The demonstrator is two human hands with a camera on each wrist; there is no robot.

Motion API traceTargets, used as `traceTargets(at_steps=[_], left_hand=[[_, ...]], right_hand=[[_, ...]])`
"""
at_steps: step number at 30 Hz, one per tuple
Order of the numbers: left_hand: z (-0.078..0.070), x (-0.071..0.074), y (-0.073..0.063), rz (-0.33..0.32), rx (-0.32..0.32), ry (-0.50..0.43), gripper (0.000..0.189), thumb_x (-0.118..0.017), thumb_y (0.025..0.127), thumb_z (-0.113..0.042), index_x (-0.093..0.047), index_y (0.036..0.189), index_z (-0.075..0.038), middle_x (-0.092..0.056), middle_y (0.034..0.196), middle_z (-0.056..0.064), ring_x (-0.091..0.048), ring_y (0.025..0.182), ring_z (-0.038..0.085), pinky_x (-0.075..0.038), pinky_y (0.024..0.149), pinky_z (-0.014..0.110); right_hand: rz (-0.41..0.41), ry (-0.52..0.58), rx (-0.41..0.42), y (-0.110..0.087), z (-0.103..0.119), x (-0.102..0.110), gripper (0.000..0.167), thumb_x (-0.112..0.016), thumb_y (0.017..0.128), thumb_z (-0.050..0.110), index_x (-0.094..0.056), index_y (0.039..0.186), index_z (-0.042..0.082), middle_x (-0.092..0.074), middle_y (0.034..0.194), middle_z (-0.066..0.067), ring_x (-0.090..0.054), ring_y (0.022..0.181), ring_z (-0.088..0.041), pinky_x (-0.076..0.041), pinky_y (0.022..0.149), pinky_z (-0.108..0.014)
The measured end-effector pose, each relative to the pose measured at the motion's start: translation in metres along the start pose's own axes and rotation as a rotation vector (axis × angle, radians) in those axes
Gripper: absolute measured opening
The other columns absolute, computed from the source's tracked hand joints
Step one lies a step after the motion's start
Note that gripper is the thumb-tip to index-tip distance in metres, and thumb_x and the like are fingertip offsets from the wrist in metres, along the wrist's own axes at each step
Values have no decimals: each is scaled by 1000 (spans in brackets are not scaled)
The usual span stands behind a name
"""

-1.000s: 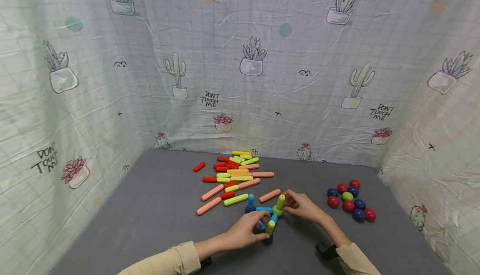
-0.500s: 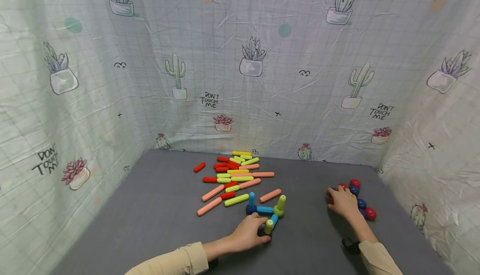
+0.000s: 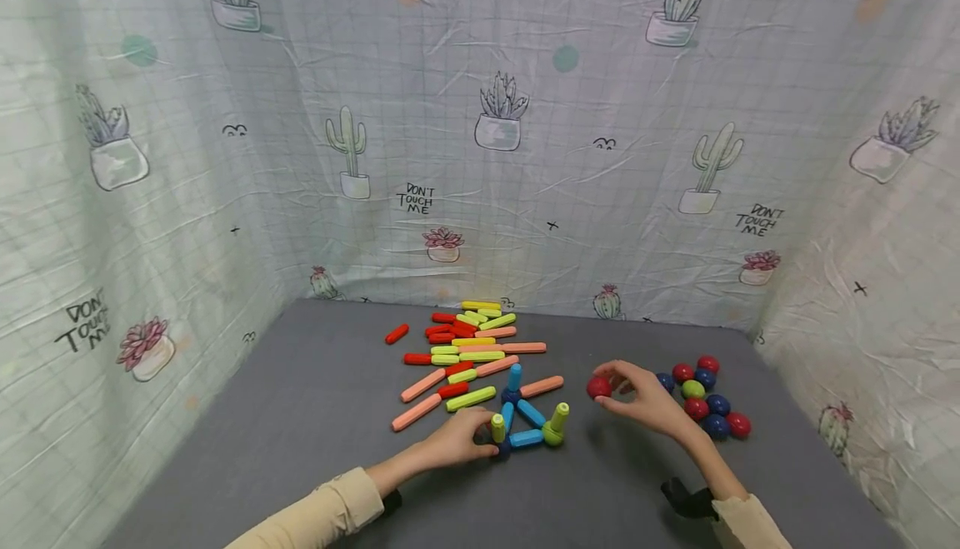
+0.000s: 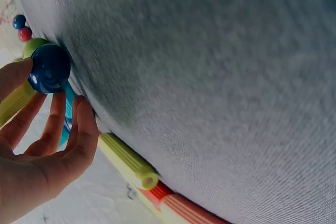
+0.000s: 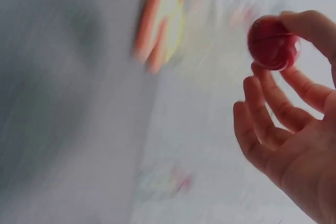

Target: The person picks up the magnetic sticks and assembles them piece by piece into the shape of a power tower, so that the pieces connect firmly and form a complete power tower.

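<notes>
My left hand pinches a dark blue ball at the near left corner of a triangle of light blue rods. A yellow-green rod stands upright on that ball. At the other corners are a green ball with an upright yellow-green rod and a second dark blue ball with an upright light blue rod. To the right of the triangle, my right hand holds a red ball between thumb and fingers. The right wrist view shows this red ball too.
Red, yellow, green and salmon rods lie spread behind the triangle. One salmon rod is close to its far corner. Several red and blue balls and a green ball are grouped at the right. A patterned curtain surrounds the grey table.
My right hand went from the triangle to the ball group, took the red ball and came back left with it. The triangle has turned and shifted left under my left hand.
</notes>
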State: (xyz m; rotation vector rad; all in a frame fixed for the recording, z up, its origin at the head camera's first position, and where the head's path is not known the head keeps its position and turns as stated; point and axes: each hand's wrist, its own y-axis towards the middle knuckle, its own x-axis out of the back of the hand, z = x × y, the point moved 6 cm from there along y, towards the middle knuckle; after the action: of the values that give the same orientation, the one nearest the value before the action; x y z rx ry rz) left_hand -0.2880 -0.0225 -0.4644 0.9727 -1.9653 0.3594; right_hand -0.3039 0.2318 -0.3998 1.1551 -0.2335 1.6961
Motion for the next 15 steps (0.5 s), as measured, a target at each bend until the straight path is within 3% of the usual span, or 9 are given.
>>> traceTargets(at_steps=[4, 7, 10, 13, 15], left_hand=[[3, 4, 0, -2, 17, -4, 21, -68, 78, -19, -60, 94, -9, -58, 83, 0, -50, 71, 9, -41, 62, 15], [4, 5, 0, 15, 42, -13, 23, -68, 78, -20, -60, 97, -9, -58, 85, -1, -49, 73, 7, -42, 65, 16], [5, 5, 0, 22, 53, -18, 23, -68, 78, -20, -60, 97, -9, -58, 85, -2, -49, 73, 6, -42, 66, 17], [7, 6, 1, 17, 48, -16, 21, -68, 78, -20, -60, 94, -10, -59, 85, -2, -50, 74, 7, -43, 66, 18], [9, 8, 1, 14, 45, -23, 20, -68, 78, -18, -59, 93, -9, -60, 86, 0, -52, 74, 10, -43, 66, 19]], right_hand=[[61, 19, 93, 9, 33, -16, 32, -66, 80, 26, -57, 107, 11, -59, 97, 4, -53, 79, -7, -46, 68, -23], [116, 16, 111, 11, 40, -26, 31, -64, 82, 27, -56, 108, 12, -58, 97, 3, -53, 81, -10, -46, 66, -21], [138, 71, 79, 11, 34, -27, 32, -61, 84, 27, -54, 112, 14, -58, 102, -2, -54, 84, -12, -46, 68, -24], [91, 121, 25, 12, 16, -20, 31, -57, 87, 24, -54, 115, 13, -60, 106, -7, -56, 86, -14, -47, 71, -27], [38, 90, -2, 12, -2, -16, 27, -55, 88, 20, -56, 113, 11, -61, 104, -9, -58, 85, -15, -48, 69, -28]])
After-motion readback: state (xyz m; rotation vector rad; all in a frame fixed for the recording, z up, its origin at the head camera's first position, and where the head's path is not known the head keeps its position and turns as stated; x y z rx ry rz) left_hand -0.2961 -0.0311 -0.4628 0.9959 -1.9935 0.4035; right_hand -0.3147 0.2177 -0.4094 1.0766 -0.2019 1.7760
